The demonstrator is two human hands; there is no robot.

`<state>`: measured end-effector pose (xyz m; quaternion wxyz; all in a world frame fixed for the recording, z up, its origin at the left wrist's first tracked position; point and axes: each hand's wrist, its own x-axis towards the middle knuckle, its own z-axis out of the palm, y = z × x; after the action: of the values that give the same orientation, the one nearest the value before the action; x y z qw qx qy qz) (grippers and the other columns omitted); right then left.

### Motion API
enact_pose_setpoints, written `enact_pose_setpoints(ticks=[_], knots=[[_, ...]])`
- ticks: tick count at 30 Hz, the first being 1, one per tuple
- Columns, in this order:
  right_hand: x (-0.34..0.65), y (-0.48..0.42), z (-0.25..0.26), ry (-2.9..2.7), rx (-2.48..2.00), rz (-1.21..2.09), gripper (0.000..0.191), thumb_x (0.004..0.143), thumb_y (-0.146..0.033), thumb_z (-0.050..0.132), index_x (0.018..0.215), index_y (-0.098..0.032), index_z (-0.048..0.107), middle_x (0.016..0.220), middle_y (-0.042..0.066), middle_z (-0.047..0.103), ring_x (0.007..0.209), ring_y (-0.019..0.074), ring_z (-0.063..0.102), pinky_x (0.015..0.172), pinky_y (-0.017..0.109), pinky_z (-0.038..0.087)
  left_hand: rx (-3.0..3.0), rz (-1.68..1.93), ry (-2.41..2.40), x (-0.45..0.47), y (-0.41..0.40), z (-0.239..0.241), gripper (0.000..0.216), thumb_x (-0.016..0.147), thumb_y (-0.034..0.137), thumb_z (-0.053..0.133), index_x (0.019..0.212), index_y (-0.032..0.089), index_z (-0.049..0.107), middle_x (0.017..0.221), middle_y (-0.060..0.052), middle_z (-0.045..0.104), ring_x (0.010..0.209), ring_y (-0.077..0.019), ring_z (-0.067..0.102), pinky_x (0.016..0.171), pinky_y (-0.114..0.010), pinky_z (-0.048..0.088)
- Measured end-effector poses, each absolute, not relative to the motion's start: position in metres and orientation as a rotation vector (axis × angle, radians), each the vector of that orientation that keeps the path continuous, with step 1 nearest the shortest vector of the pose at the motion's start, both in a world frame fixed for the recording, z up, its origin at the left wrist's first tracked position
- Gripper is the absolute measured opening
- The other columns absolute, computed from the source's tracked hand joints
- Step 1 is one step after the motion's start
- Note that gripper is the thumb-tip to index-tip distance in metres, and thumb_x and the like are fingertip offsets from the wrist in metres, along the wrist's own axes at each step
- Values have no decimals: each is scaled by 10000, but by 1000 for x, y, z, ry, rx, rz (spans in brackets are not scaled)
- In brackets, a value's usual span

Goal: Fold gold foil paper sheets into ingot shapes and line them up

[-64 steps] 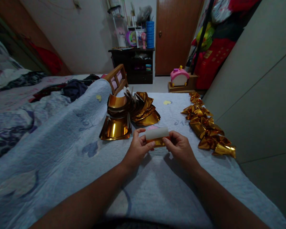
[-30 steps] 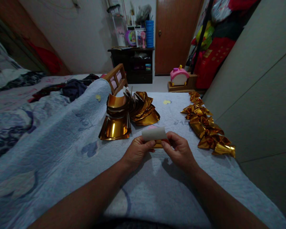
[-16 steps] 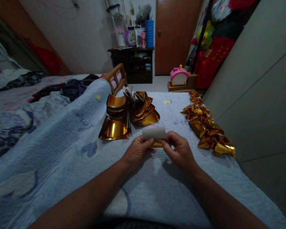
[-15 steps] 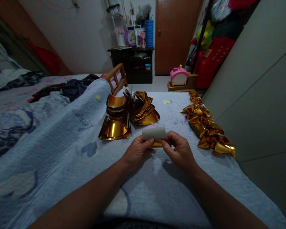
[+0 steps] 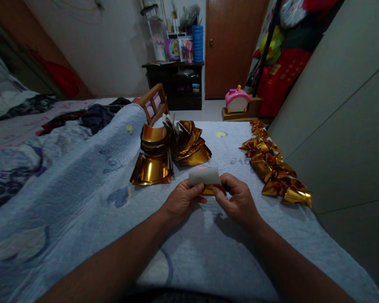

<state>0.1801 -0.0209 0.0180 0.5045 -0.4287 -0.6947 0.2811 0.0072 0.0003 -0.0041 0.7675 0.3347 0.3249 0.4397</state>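
A small sheet of gold foil paper (image 5: 204, 176), its white back facing me, is pinched between both hands just above the blue quilt (image 5: 82, 198). My left hand (image 5: 181, 200) grips its left end with thumb and fingers closed. My right hand (image 5: 238, 200) pinches the right end, where a gold fold shows under the white part. A fanned stack of gold foil sheets (image 5: 167, 151) lies just beyond my hands. A row of folded gold paper pieces (image 5: 273, 166) runs along the right side of the quilt.
A grey wardrobe wall (image 5: 341, 113) stands close on the right. Rumpled bedding and dark clothes (image 5: 94, 115) lie to the left. A wooden chair back (image 5: 153, 103), a dark shelf unit (image 5: 177, 84), a pink toy (image 5: 236, 101) and a door (image 5: 232, 46) are beyond the bed's end.
My hands have drawn closer together on the paper, and the white part looks shorter than two seconds ago. In the last half second almost nothing has moved.
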Motion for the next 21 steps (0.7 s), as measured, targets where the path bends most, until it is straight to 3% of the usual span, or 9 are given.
enact_pose_setpoints(ticks=[21], knots=[[181,-20,15,-1667,-1079,700,66,852,-185,554,790,-197,570,695,-25,486,623,132,473,590,263,380,695,953,708,10,-2,-2,431,707,371,902,1058,161,764,918,-50,766,757,-135,699,590,-193,584]])
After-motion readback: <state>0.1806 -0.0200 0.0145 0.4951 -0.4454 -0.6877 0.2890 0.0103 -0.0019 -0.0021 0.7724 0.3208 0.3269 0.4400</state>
